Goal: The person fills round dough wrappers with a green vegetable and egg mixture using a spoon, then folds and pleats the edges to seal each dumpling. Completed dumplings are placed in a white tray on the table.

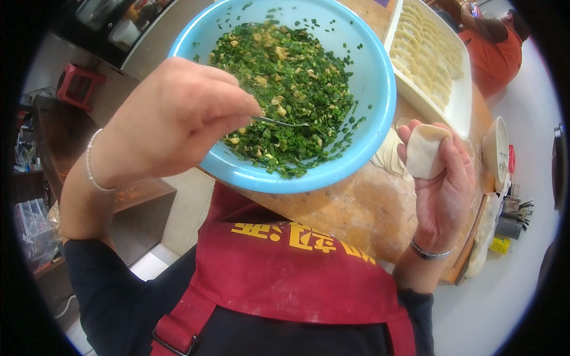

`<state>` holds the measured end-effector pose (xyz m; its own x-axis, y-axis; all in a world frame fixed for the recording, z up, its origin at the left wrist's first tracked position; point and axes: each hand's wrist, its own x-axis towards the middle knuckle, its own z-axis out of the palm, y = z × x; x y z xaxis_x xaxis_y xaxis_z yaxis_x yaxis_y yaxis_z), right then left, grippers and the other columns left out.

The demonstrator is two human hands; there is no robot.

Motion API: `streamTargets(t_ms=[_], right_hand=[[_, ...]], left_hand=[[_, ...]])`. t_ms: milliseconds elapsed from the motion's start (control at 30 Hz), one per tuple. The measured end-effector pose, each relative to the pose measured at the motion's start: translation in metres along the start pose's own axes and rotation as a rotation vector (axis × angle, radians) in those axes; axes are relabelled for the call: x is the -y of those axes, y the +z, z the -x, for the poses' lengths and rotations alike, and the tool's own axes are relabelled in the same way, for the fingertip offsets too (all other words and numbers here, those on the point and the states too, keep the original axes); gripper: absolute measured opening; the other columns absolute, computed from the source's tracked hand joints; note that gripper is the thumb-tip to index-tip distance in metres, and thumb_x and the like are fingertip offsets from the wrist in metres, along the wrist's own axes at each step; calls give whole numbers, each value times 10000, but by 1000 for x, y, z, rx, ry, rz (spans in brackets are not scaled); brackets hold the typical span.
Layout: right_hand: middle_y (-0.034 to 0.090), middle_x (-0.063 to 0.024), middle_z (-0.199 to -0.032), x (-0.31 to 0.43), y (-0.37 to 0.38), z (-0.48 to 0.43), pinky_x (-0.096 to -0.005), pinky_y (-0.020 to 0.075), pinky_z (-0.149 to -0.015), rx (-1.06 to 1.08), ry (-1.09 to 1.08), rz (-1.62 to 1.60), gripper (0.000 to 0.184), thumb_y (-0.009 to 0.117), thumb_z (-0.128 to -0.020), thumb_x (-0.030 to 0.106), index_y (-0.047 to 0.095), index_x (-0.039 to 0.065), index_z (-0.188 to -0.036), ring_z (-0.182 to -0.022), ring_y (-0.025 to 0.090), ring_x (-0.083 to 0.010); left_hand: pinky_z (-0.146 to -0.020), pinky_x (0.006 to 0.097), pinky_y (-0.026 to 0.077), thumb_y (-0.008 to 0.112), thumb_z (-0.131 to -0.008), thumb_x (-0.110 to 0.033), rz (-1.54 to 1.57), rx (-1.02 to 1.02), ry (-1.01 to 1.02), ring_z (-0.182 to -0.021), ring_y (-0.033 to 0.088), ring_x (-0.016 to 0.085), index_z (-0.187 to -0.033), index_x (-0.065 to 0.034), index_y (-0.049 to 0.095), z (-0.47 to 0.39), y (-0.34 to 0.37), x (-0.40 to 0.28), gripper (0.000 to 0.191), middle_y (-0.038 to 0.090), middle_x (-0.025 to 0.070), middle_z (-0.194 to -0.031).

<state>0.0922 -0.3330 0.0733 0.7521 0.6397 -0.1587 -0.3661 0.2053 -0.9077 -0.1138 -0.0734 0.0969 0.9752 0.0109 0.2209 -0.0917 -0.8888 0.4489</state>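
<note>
My left hand (178,120) pinches a thin metal utensil (285,122) over a large light-blue plastic bowl (285,183). Its tip lies against a filling (289,80) of chopped green leaves with yellow bits resembling egg; whether it is a spoon or a spatula cannot be told. To the right of the bowl, my right hand (438,187) is palm up, holding a pale round dough wrapper (425,153) between thumb and fingers. The wrapper looks slightly bent, with no filling visible on it. More flat wrappers (389,155) lie overlapped on the table between bowl and right hand.
Rows of folded dumplings fill a white tray (465,95) on the floured wooden table (347,209). A white bowl (495,147) stands at the right edge. A person in orange (494,53) sits beyond. Dark wooden furniture (142,213) and a red stool (78,84) are at left.
</note>
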Motion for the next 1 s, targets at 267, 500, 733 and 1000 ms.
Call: streamTargets(t_ms=[267, 500, 733, 1000], right_hand=[[630, -329, -1212, -1, 7, -2, -483, 620, -889, 79, 99, -140, 346, 435, -1073, 168, 535, -122, -1233, -1135, 651, -469], [535, -348, -1349, 4, 35, -13, -470, 502, -1096, 133, 122, -151, 423, 395, -992, 3, 413, -192, -1367, -1284, 556, -450], [525, -340, -1375, -16, 79, -17, -462, 399, -1184, 265, 276, -191, 515, 385, -864, -143, 400, -212, -1374, -1313, 543, -409], [509, -312, -1402, -23, 108, -11, -452, 373, -1204, 267, 251, -369, 524, 344, -863, -171, 395, -199, -1384, -1344, 515, -376]], left_hand=[[-612, 229, 474, 697, -912, -120, 522, -11, -625, -647, 597, 78, -929, 19, 767, 8, -24, 7, 157, 693, 37, -744], [-587, 166, 411, 695, -944, -153, 577, -193, -596, -643, 550, 43, -988, 33, 763, 14, -45, 18, 202, 676, 29, -756], [-634, 170, 450, 691, -955, -142, 598, -242, -560, -690, 592, 53, -1011, 37, 760, 14, -46, 5, 199, 695, 33, -785], [-585, 278, 477, 673, -904, 17, -111, -406, -112, -641, 625, 169, -1082, 33, 727, 23, -7, -24, 186, 642, 111, -729]])
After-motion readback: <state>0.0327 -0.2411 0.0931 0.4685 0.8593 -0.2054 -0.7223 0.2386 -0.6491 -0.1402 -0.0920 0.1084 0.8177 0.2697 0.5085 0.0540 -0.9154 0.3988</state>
